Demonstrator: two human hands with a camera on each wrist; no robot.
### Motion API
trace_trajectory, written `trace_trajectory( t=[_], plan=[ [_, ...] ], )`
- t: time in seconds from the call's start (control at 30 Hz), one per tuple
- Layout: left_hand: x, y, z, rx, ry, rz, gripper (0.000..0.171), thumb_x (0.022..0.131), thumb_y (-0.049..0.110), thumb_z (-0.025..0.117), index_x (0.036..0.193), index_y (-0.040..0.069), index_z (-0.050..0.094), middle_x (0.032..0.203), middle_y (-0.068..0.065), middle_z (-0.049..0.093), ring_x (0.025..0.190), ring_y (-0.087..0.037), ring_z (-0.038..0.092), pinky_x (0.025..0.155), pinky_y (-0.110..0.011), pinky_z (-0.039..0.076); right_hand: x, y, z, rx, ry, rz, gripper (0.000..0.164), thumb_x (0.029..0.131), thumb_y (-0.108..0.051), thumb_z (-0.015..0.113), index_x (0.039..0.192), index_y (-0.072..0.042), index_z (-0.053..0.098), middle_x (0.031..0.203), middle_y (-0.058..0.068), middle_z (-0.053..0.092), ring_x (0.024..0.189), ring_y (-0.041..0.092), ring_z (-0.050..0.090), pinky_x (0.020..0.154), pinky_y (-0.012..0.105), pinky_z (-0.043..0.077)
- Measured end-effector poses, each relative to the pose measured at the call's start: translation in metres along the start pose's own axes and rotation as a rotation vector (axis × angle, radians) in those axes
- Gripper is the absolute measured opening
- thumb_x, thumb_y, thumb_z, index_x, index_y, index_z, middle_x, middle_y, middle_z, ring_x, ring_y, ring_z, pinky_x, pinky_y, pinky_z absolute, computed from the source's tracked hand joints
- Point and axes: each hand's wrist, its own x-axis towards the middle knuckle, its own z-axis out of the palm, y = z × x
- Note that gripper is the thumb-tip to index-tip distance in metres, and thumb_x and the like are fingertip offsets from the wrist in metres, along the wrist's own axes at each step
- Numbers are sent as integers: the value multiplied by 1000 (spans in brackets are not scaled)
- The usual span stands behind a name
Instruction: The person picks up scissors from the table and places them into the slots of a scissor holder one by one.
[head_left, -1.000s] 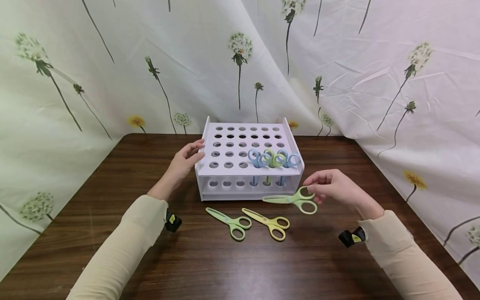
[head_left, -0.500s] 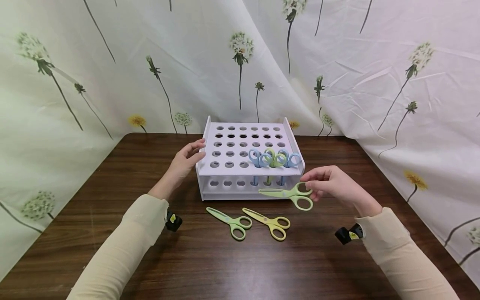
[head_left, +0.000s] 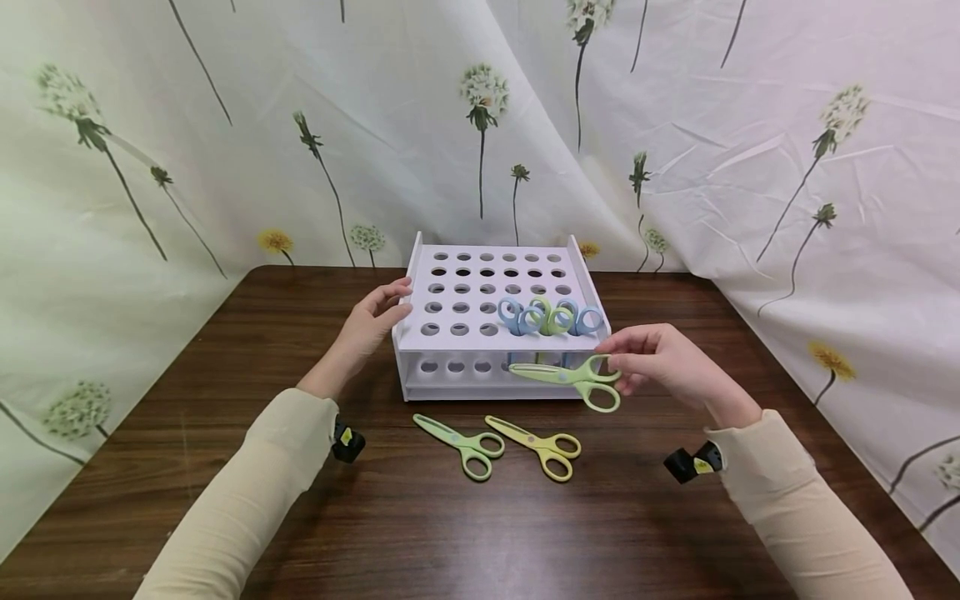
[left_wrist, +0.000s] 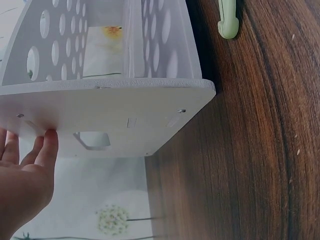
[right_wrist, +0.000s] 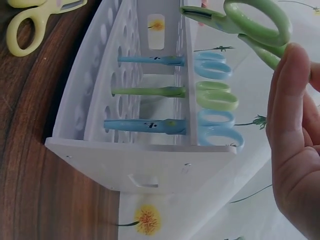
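head view: a person's right hand (head_left: 660, 362) pinches light-green plastic scissors (head_left: 566, 377) in front of a white perforated rack (head_left: 480, 342) on a brown wooden desk (head_left: 480, 525). left wrist: the left hand (left_wrist: 25, 184) touches the rack's side, fingers (left_wrist: 48, 149) loosely parted. right wrist: pale-blue plastic scissors (right_wrist: 172, 126) stand in the rack.
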Motion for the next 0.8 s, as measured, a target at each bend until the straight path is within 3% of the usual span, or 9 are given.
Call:
trace_trajectory(
  t=[0.2, 0.57, 0.8],
  plan=[
    [0, 0, 1, -4, 2, -4, 34, 93, 11, 54, 121, -7, 46, 144, -9, 35, 131, -24, 29, 105, -37, 24, 2, -6, 0, -16, 21, -7, 15, 86, -2, 62, 100, 2, 65, 79, 13, 64, 59, 17, 62, 59, 35, 53],
    [2, -2, 0, -4, 10, 0, 34, 93, 11, 55, 120, -7, 46, 143, -9, 36, 130, -24, 31, 105, -36, 25, 9, -21, 4, -41, 32, -64, 24, 84, 2, 60, 103, 17, 56, 73, 9, 64, 56, 16, 60, 56, 32, 53],
    [3, -3, 1, -4, 15, -5, 33, 93, 11, 55, 120, -5, 47, 143, -8, 36, 129, -24, 31, 104, -37, 26, 12, -24, 3, -56, 45, -63, 23, 85, 1, 61, 103, 14, 58, 74, 9, 64, 58, 16, 60, 57, 32, 52]
  ],
)
